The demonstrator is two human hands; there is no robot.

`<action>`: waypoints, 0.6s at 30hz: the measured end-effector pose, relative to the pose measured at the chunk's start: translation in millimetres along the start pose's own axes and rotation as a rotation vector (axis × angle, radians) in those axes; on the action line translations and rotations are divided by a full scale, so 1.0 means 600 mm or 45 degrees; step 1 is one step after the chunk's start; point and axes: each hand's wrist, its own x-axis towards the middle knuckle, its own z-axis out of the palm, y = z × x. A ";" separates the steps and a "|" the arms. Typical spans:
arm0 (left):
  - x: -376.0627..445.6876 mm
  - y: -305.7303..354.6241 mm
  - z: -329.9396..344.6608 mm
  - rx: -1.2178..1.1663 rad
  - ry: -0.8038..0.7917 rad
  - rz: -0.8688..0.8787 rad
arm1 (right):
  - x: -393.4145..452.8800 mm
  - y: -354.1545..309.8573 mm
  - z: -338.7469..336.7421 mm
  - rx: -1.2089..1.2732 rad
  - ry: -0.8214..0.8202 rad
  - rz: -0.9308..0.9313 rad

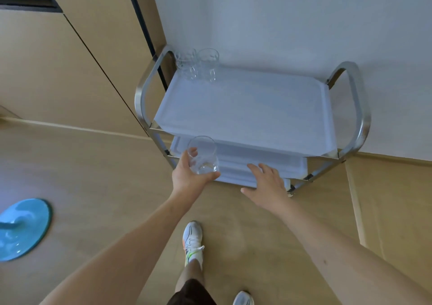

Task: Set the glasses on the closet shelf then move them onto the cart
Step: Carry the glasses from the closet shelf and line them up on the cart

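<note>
So the left hand [187, 176] is wrapped around a clear glass [203, 156], thumb on the near side and fingers curled up round the far side, holding it roughly upright in front of the near left corner of the cart [357, 108]; it's in the air, not resting on either tier, and sits about level with the gap between the top tray and the lower one from this angle; the right hand [266, 185] is holding nothing, fingers spread and fairly straight, reaching toward the front edge of the lower tray [268, 164], though I honestly can't tell if it's actually touching it or just floating above; two more clear glasses [197, 64] are already standing on the top tray [245, 108], tucked into the far left corner right next to each other, close enough that they look like they're touching; the cart itself is a chrome-framed thing with pale trays, parked against a white wall [292, 12] with tan closet panels [58, 70] just to its left; down on the wood floor [105, 164] there's a round blue thing [23, 229] way off to the left, well apart from the cart; also a white sneaker [192, 241] straight below the hands.
</note>
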 end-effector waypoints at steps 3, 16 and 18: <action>-0.006 -0.011 0.007 -0.022 -0.001 -0.028 | 0.005 0.001 0.009 -0.014 -0.007 -0.001; 0.161 -0.217 0.077 0.008 -0.065 -0.066 | 0.204 0.039 0.182 -0.037 0.023 0.042; 0.189 -0.248 0.090 -0.002 -0.061 -0.052 | 0.235 0.046 0.212 -0.052 0.040 0.029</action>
